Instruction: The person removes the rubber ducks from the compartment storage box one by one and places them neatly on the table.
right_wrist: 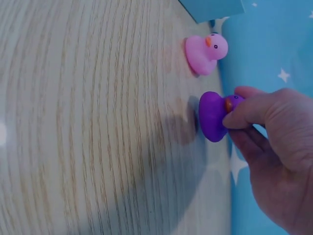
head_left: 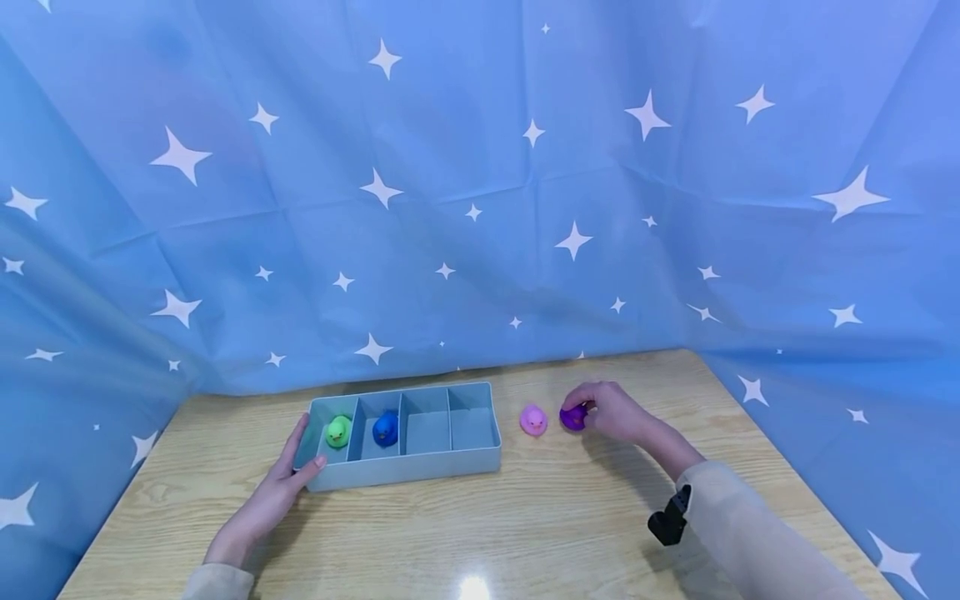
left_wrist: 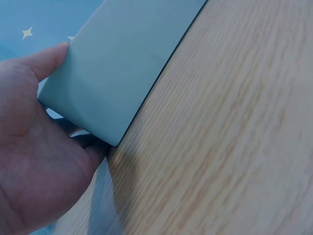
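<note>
By the look of it, you are about halfway: of the four compartments in the tray (head_left: 405, 472), the leftmost has the green duck (head_left: 338, 432) in it and the next one the blue duck (head_left: 386, 429). The two compartments at the tray's right end have no duck in them. Two ducks remain outside the tray, past its right end: the pink duck (head_left: 533, 421) just beside it on the worktop (head_left: 420, 542), and the purple duck (head_left: 572, 418) farther out, beyond the pink one.

Your right hand (head_left: 615, 412) has the purple duck pinched by the head end between thumb and fingers. Whether the duck bears on the worktop or is slightly lifted, you cannot tell here. Your left hand (head_left: 277, 483) holds the tray's left end, thumb on the near wall and fingers round the end wall.

The purple duck's beak points roughly toward the side of the tray nearest you. The longest stretch of its body in sight runs about in line with the tray's length, though your fingers cover part of it, so judge its true long axis loosely. The tray's own long axis runs left to right before you, its right end slightly farther off.
</note>
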Available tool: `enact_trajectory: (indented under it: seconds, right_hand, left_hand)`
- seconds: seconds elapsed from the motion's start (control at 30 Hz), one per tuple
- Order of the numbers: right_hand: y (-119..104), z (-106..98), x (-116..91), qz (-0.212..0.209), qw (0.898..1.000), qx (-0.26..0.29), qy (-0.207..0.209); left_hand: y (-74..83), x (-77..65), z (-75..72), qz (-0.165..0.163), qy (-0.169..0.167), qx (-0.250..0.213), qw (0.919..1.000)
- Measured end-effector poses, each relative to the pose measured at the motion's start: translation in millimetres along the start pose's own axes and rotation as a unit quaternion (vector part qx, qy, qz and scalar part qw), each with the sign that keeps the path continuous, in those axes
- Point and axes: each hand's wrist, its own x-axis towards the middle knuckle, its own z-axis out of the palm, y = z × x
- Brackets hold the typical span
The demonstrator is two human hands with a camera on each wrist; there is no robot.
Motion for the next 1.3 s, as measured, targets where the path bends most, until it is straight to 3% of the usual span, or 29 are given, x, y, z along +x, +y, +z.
enact_trajectory:
  seconds: [0.73,1.3]
  right_hand:
    - [2.6,7.0,1.4,0.026,1.000,-0.002,0.004]
    - [6.8,6.0,-0.2,0.001,1.000,-0.002,-0.005]
  left_hand:
    - [0.2,0.6,0.0,-0.008,-0.008,-0.001,0.9999]
    - [0.4,0.8,-0.5,-0.006,-0.007,0.001,1.0000]
